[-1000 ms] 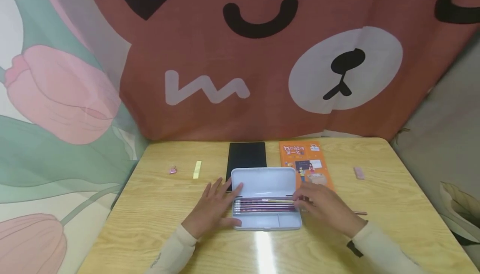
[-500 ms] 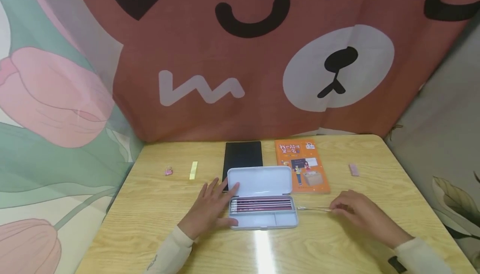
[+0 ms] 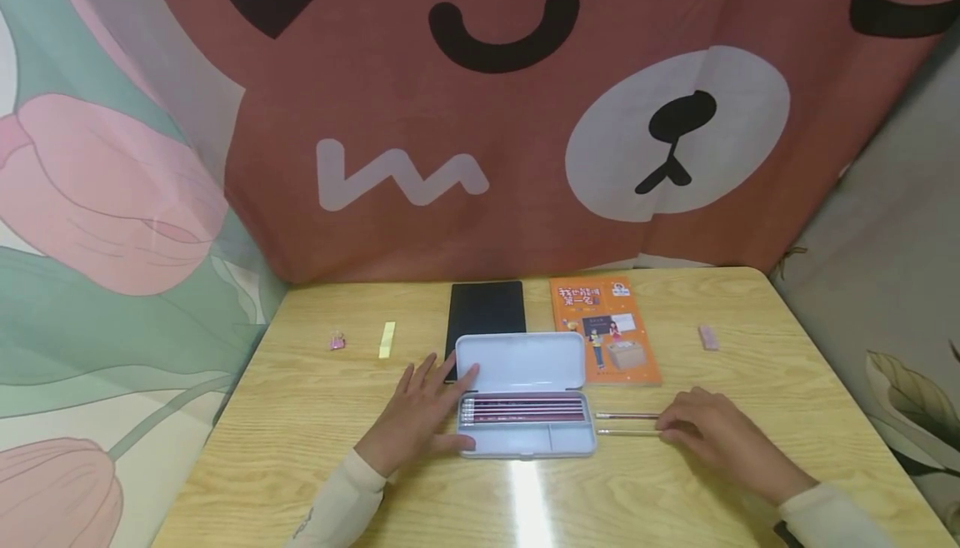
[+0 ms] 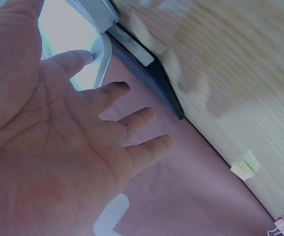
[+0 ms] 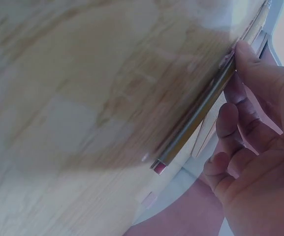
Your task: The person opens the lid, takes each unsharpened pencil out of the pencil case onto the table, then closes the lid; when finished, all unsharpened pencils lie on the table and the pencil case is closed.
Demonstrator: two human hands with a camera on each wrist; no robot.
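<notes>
Well, the gold pencil right of the case looks light, stiff, maybe slippery — best held mid-shaft. The right hand pinches it; the left hand — fingers spread — touches the case.

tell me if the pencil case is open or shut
Open: the pencil case has its lid tilted back at the hinges, and pencils show inside.
</notes>
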